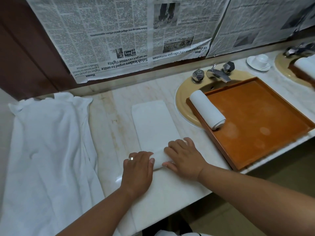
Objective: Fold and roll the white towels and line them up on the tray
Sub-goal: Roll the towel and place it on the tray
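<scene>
Left hand (138, 169) and right hand (184, 159) both curl round the rolled end of the folded towel (153, 123), which stretches ahead of them on the worktop (109, 120). Finished roll (207, 109) sits in the tray (255, 116), up-right of them.

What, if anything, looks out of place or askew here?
The brown tray sits askew over the sink basin, its near corner at the edge of the counter. Newspaper on the wall hangs upside down. Pale blotches mark the tray floor.
</scene>
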